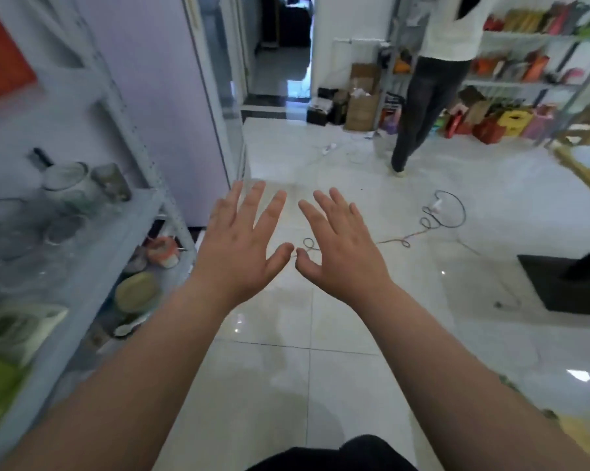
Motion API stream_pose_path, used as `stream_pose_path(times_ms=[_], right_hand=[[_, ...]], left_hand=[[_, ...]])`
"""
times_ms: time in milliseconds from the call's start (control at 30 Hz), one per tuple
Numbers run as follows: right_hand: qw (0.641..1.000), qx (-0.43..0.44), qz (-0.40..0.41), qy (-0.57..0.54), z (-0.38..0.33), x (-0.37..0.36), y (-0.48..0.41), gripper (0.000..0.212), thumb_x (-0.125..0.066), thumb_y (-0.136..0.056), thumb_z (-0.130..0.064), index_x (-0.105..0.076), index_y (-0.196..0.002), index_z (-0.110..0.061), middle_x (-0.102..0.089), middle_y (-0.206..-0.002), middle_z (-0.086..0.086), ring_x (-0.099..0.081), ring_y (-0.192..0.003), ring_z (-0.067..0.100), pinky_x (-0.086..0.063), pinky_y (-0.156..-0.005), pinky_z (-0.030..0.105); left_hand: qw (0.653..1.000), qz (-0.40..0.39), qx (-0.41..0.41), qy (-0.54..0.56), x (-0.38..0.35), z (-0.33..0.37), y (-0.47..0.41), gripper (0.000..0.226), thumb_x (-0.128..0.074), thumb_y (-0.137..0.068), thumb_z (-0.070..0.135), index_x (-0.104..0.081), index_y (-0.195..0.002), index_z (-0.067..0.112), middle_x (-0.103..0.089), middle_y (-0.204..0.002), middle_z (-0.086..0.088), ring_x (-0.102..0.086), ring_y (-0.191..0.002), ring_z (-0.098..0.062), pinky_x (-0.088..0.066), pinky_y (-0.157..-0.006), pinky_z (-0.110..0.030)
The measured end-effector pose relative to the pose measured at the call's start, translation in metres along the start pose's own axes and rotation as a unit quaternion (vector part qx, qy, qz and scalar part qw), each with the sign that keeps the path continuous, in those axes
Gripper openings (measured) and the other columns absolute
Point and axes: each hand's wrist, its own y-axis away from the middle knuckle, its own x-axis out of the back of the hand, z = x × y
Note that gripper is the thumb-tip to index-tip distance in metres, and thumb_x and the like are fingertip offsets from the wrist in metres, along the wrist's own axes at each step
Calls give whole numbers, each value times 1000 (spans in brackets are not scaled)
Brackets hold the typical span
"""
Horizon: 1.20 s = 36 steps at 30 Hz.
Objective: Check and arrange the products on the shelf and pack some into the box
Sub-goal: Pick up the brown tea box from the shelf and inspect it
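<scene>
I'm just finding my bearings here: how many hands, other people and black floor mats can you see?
Hands: 2, left hand and right hand, both open and empty
Other people: 1, a person by the far shelves
Black floor mats: 1, the mat
Total: 4

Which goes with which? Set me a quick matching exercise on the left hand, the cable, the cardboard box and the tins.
Things: 1 left hand; 2 cable; 3 cardboard box; 4 tins.
Places or states: A on the shelf at left; B looped on the floor; C open, holding nothing; D standing far across the room.
Pairs: 1-C; 2-B; 3-D; 4-A.
</scene>
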Motion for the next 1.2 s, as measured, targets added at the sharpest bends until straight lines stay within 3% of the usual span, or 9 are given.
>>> stream_pose_path(times_ms=[200,333,633,867,1067,1200], right_hand=[[989,129,-23,-66,-70,-60,-96,63,-51,-89,-41,-53,-143,-9,-51,-148,20,-41,-145,42,-36,-117,60],[967,221,-9,-125,-104,-103,-157,58,-54,-92,-41,-56,-140,-7,-55,-143,22,-47,-139,42,-41,-111,61],[871,409,1,-274,-196,-154,-284,55,-60,-88,-33,-61,-134,-3,-59,-135,23,-55,-129,42,-51,-100,57],[794,502,-69,-338,-265,-164,-332,60,-50,-90,-42,-57,-138,-7,-55,-140,19,-48,-137,41,-45,-107,62],[753,537,-87,-370,-315,-180,-342,54,-52,-89,-35,-59,-134,-5,-58,-132,18,-54,-129,38,-49,-102,57],[737,558,-115,-363,-348,-184,-343,55,-55,-86,-33,-59,-133,-5,-58,-131,17,-55,-126,38,-50,-101,55]], left_hand=[[987,12,147,-64,25,-104,22,76,-29,-96,62,-23,-159,21,-32,-161,-19,-25,-149,-43,-27,-118,-62],[969,23,225,-104,41,-155,29,72,-41,-96,57,-40,-154,15,-44,-153,-22,-38,-141,-46,-34,-112,-63],[879,29,440,-180,92,-211,39,75,-31,-94,61,-36,-155,18,-39,-156,-18,-33,-145,-45,-32,-115,-63],[815,49,536,-215,103,-220,48,71,-39,-96,57,-37,-154,17,-42,-154,-18,-37,-142,-44,-37,-113,-60],[765,45,607,-211,118,-239,74,74,-31,-94,62,-31,-155,20,-39,-155,-14,-35,-144,-39,-37,-114,-57],[756,60,618,-209,122,-264,100,70,-38,-94,58,-41,-150,16,-48,-147,-16,-44,-135,-41,-45,-106,-58]])
